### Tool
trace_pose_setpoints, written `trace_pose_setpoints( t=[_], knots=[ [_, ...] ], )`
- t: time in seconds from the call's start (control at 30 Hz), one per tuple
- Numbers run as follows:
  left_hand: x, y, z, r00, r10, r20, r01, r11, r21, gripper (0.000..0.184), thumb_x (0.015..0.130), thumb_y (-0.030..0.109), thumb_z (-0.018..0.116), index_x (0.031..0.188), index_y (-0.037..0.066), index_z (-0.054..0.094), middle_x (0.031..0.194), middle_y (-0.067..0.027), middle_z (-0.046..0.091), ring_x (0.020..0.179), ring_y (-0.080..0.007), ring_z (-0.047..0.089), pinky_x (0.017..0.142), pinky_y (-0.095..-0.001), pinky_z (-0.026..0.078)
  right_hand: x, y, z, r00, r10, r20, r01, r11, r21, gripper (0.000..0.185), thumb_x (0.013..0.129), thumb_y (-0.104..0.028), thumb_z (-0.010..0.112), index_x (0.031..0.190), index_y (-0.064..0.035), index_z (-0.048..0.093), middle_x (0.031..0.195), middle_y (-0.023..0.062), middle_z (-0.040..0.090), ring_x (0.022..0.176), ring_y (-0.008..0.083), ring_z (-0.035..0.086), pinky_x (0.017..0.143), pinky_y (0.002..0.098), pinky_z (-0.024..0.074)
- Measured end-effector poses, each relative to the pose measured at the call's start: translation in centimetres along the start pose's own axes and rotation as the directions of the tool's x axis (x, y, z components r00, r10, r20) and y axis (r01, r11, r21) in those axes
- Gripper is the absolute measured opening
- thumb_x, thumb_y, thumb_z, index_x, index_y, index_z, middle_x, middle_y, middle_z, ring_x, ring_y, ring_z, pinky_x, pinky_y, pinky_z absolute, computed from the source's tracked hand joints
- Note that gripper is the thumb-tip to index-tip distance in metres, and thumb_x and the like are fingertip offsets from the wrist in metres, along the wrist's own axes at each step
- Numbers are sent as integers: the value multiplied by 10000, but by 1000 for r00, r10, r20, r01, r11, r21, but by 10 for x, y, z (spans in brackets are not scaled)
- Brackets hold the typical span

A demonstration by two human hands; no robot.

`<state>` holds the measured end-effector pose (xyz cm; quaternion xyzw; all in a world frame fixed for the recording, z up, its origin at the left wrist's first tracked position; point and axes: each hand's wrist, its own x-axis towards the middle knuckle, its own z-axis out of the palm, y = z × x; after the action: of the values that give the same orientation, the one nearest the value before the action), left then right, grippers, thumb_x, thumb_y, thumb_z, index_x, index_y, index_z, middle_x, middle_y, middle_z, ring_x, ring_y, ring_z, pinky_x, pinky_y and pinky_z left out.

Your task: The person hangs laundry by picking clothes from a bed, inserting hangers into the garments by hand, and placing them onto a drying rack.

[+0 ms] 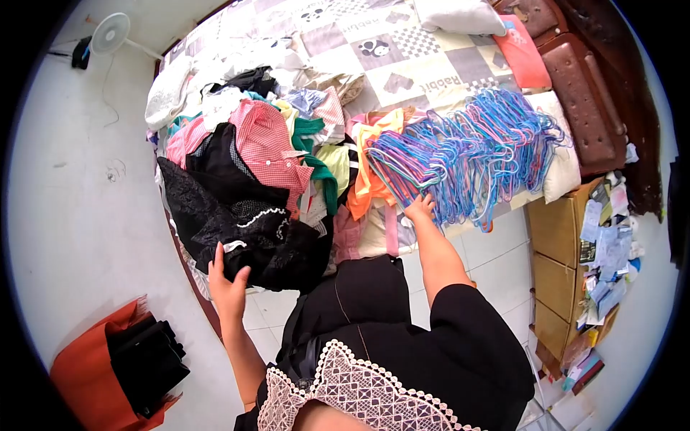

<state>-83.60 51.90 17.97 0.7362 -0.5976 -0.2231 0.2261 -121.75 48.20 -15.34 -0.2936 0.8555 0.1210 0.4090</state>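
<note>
My left hand (228, 284) is at the lower edge of a black lace garment (248, 230), thumb and fingers apart, with nothing held. That garment lies on top of a heap of clothes, beside a red-and-white checked shirt (267, 147) with a collar and buttons. My right hand (421, 207) reaches to the near left edge of a large pile of blue, purple and pink hangers (460, 161). Its fingers are stretched out over the nearest hangers, and I see no hanger lifted. An orange garment (377, 161) lies just left of the hangers.
The bed (402, 50) has a patterned sheet, with a white pillow (460, 16) at the back. A wooden drawer cabinet (553, 237) stands to the right, with papers beside it. At lower left are an orange cloth (83, 366) and a black folded item (147, 363). A fan (111, 33) stands far left.
</note>
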Motion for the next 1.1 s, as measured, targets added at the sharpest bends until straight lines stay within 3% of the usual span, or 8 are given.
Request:
trace_pose_setpoints(
  t=[0.1, 0.33, 0.53, 0.57, 0.67, 0.7, 0.83, 1.1],
  knots=[
    [-5, 5, 7, 999, -27, -17, 32, 927, 374, 695, 656, -9, 674, 1296, 95, 424, 958, -166, 509, 914, -345, 514, 831, -373, 417, -6, -4, 5, 1000, 3, -15, -3, 998, -61, 735, 786, -272, 557, 1409, -144, 189, 1493, 73, -39, 1360, 349, 19, 1020, 590, 194],
    [-13, -25, 7, 961, -95, -261, 178, 932, 315, 357, 727, 26, 621, 1076, 96, 595, 916, -172, 634, 819, -328, 611, 705, -371, 463, -22, 15, 38, 933, -169, -316, 106, 972, -208, 646, 815, -199, 503, 1395, -83, 243, 1500, 79, -10, 1366, 357, 17, 1026, 629, 63],
    [0, -32, 3, 964, 48, -260, 30, 957, 288, 168, 819, 178, 603, 870, 25, 555, 755, -134, 573, 703, -312, 549, 646, -350, 426, -42, 25, 40, 603, -515, -609, 365, 857, -363, 432, 871, -150, 392, 1291, -56, 420, 1451, 101, 227, 1360, 283, 146, 1053, 570, 113],
    [3, -30, 2, 963, 56, -265, 0, 979, 205, 168, 817, 169, 604, 871, 19, 551, 766, -135, 562, 718, -303, 543, 663, -343, 423, -44, 27, 37, 455, -526, -718, 453, 831, -322, 361, 866, -138, 414, 1209, -42, 475, 1342, 122, 378, 1274, 292, 319, 1029, 491, 250],
    [14, -32, -1, 955, 112, -275, -111, 994, 20, 132, 810, 111, 602, 868, 5, 547, 785, -94, 553, 735, -218, 533, 699, -296, 416, -56, 26, 12, 479, -497, -724, 613, 780, -130, 261, 849, -114, 462, 1096, -41, 507, 1161, 116, 489, 1086, 302, 479, 896, 416, 399],
    [15, -20, -6, 963, 114, -244, -149, 980, -129, 117, 806, 84, 599, 874, 3, 549, 800, -72, 555, 749, -184, 527, 714, -274, 411, -61, 26, 4, 287, -526, -801, 703, 683, -197, 209, 829, -112, 509, 1029, -53, 506, 1014, 116, 517, 888, 300, 551, 733, 383, 461],
    [25, 4, -15, 943, 169, -287, -275, 880, -387, 197, 770, -6, 611, 963, 0, 574, 923, -45, 576, 867, -139, 533, 815, -241, 402, -97, 18, -22, 488, -364, -794, 759, 626, 180, 329, 801, -134, 565, 1116, -76, 492, 810, 126, 557, 730, 332, 582, 613, 430, 452],
    [58, -3, -25, 986, 41, -161, -150, 639, -754, 290, 767, -52, 599, 1053, -4, 590, 974, -57, 597, 876, -119, 550, 799, -223, 412, -214, -2, -51, 380, -434, -817, 915, 305, 264, 177, 856, -152, 555, 963, -23, 611, 686, 122, 596, 605, 261, 591, 561, 350, 441]
  ],
)
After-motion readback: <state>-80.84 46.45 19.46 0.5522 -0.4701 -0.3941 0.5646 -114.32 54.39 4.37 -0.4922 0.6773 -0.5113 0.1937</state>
